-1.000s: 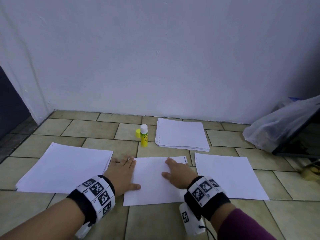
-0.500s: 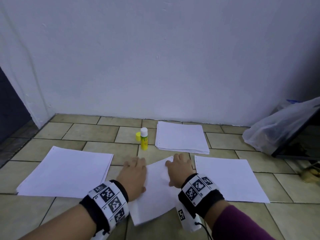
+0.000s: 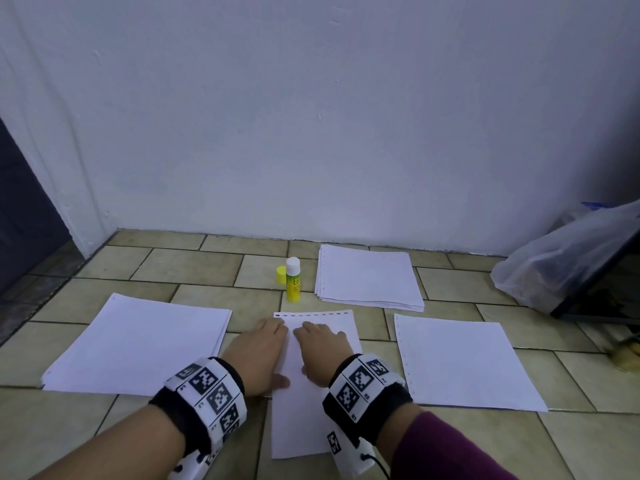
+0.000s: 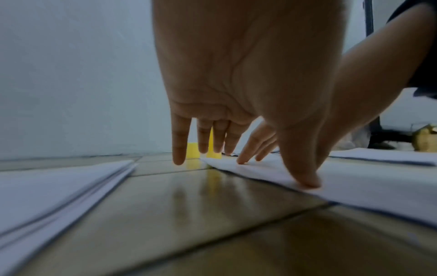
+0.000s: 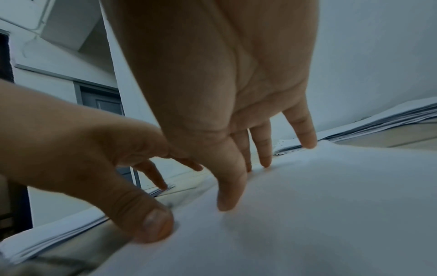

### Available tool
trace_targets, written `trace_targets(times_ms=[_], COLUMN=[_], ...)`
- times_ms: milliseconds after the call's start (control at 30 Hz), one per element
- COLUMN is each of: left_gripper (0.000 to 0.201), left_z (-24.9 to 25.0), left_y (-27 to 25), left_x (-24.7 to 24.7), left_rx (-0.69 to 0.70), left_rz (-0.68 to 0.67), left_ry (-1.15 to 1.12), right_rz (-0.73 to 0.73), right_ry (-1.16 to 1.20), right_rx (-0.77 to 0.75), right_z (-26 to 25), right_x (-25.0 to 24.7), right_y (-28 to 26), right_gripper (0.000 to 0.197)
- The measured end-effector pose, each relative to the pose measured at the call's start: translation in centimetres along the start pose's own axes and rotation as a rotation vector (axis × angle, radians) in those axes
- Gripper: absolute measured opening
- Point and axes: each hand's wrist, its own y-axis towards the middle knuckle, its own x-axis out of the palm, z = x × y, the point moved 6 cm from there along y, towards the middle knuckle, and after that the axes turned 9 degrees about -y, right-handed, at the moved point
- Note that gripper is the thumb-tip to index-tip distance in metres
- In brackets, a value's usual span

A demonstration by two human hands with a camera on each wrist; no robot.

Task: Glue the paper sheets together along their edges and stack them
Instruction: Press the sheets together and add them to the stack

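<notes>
A white paper sheet (image 3: 301,424) with a punched far edge lies lengthwise on the tiled floor in front of me. My left hand (image 3: 258,355) and right hand (image 3: 320,351) press flat on it side by side, fingers straight. In the left wrist view the left hand (image 4: 236,149) touches the sheet (image 4: 354,186) with thumb and fingertips. In the right wrist view the right hand (image 5: 248,158) lies on the sheet (image 5: 307,214). An uncapped yellow glue stick (image 3: 293,280) stands behind the sheet, its yellow cap (image 3: 281,274) beside it.
A paper stack (image 3: 138,344) lies to the left, a single sheet (image 3: 464,365) to the right, and another stack (image 3: 369,277) at the back near the wall. A plastic bag (image 3: 561,261) and a dark object sit at the far right.
Both hands have turned the middle sheet from crosswise to lengthwise, its punched edge now facing the wall. The hands have come closer together near the far end.
</notes>
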Motion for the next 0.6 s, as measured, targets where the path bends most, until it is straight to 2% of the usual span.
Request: trace_targets(times_ms=[67,167,367,500,600], left_gripper=[0.093,0.097,0.1,0.095,0.076], left_z=[-0.6,-1.0,-1.3,-1.1,-1.0], left_y=[0.4,0.8,0.7,0.5,0.1], left_x=[0.5,1.0,1.2,0.8,-0.1], left_rx=[-0.025,-0.046,-0.035,-0.017,-0.017], left_rz=[-0.046,-0.09,-0.108,-0.099,-0.086], left_ry=[-0.002,0.018,0.02,0.001,0.02], right_rz=[-0.034,-0.093,-0.081,-0.105,-0.076], right_ry=[0.028,0.069,0.179,0.105,0.01], right_rx=[-0.052,-0.127,0.043,0.071,0.04], right_z=[-0.3,-0.3,5.6,7.3,6.3], right_x=[0.3,0.2,0.5,0.4,-0.2], right_y=[0.5,0.5,0.1,-0.2,-0.6], right_gripper=[0.062,0.074,0.058,0.071,0.092])
